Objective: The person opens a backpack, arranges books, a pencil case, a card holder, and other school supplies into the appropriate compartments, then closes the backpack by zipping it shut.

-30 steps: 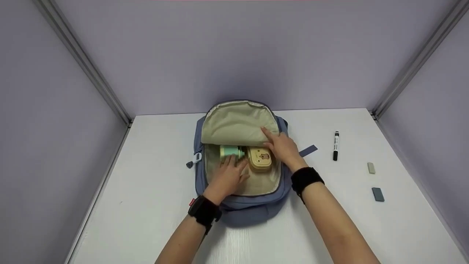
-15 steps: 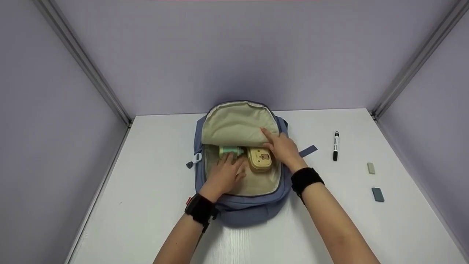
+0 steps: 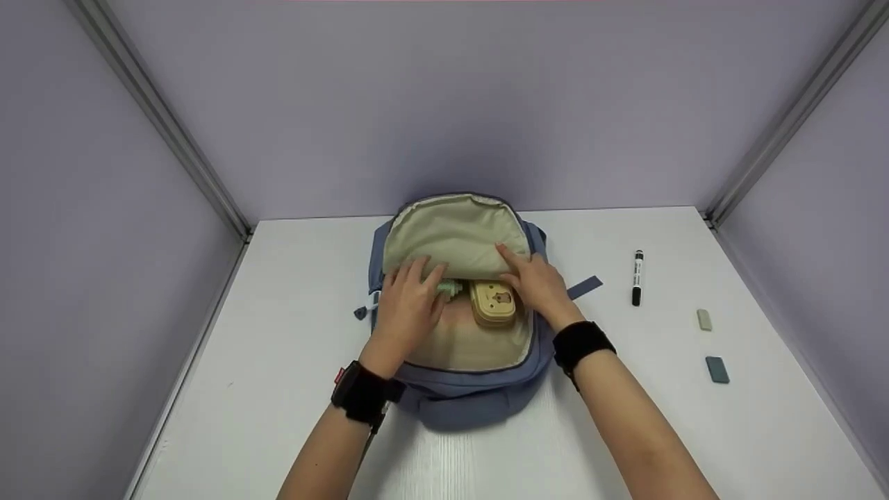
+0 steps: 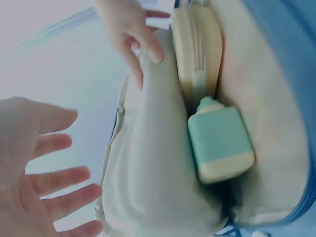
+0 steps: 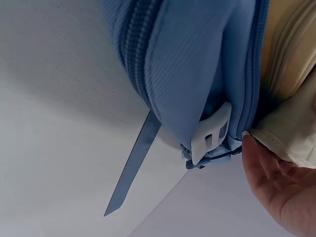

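With the backpack's [image 3: 472, 413] open mouth as the dial in the head view, a way in runs from 5 to 7 o'clock, over the pale lining [image 3: 465, 357]. At 12 o'clock the flap [image 3: 451, 232] covers the upper part; the right hand [image 3: 543, 285], gripping its edge, blocks 2 o'clock. Inside, the yellow case [image 3: 494, 304] at 2 o'clock and the green bottle [image 4: 221, 136] near 12 stand close together. The left hand [image 3: 405, 312] obstructs 9 o'clock. Outside, between 2 and 3, room remains between strap [image 3: 585, 285] and marker [image 3: 637, 278].
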`<state>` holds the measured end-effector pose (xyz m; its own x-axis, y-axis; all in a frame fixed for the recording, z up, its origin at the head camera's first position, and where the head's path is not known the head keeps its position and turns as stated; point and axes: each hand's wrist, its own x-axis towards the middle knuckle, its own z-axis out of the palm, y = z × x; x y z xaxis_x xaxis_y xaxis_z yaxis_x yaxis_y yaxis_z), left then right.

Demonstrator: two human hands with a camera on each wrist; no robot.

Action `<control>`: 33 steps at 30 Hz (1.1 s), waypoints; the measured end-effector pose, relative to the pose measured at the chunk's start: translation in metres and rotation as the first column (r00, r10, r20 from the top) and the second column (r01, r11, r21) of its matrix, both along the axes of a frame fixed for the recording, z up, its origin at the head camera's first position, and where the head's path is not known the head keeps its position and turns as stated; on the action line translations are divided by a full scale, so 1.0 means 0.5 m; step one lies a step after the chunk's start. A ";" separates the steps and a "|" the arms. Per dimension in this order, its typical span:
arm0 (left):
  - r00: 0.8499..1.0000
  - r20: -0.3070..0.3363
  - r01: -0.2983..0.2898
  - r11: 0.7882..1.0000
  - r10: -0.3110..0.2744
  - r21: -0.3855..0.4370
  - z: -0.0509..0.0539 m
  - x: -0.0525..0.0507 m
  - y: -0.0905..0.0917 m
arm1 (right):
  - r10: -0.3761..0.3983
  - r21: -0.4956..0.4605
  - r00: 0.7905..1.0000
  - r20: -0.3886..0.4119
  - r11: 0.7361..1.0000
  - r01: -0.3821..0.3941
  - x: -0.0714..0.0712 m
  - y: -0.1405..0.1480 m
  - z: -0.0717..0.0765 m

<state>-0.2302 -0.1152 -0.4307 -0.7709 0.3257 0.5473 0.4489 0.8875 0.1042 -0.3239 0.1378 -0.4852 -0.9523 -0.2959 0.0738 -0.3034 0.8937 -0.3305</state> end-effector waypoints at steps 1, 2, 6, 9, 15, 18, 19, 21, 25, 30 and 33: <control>1.000 -0.012 -0.013 1.000 0.013 0.017 0.003 -0.002 -0.005 | 0.001 0.000 1.000 -0.001 1.000 -0.001 0.001 0.000 -0.001; 0.999 -0.022 -0.027 0.999 0.027 0.031 0.006 -0.005 -0.009 | 0.001 -0.002 1.000 -0.003 1.000 -0.001 0.001 0.001 -0.001; 0.996 -0.033 -0.075 0.994 0.078 0.077 0.013 -0.015 -0.028 | -0.002 -0.014 1.000 -0.001 1.000 0.002 0.003 0.002 -0.004; 0.995 -0.007 -0.101 0.988 0.102 0.118 0.015 -0.026 -0.041 | -0.009 -0.028 1.000 0.010 1.000 0.009 0.005 0.003 -0.006; 0.991 0.079 -0.123 0.967 0.108 0.221 0.024 -0.057 -0.060 | -0.021 -0.039 0.999 0.032 0.999 0.023 0.008 0.006 -0.009; 0.989 0.125 -0.117 0.949 0.083 0.294 0.036 -0.076 -0.068 | -0.018 -0.052 0.999 0.035 0.998 0.020 0.009 0.007 -0.009; 0.986 0.150 -0.123 0.939 0.078 0.320 0.041 -0.082 -0.070 | -0.017 -0.058 0.999 0.035 0.998 0.019 0.010 0.007 -0.009; 0.977 0.201 -0.147 0.917 0.076 0.371 0.049 -0.096 -0.075 | -0.015 -0.066 0.999 0.036 0.998 0.018 0.011 0.007 -0.009; 0.951 0.295 -0.218 0.883 0.096 0.417 0.060 -0.121 -0.085 | -0.007 -0.059 1.000 0.024 0.998 0.008 0.014 0.008 -0.010; 0.925 0.366 -0.257 0.871 0.097 0.419 0.058 -0.133 -0.093 | 0.004 -0.076 1.000 0.019 0.997 -0.003 0.019 0.009 -0.014; 0.928 0.365 -0.244 0.869 0.079 0.430 0.050 -0.132 -0.093 | 0.011 -0.096 1.000 0.025 0.995 -0.009 0.021 0.013 -0.016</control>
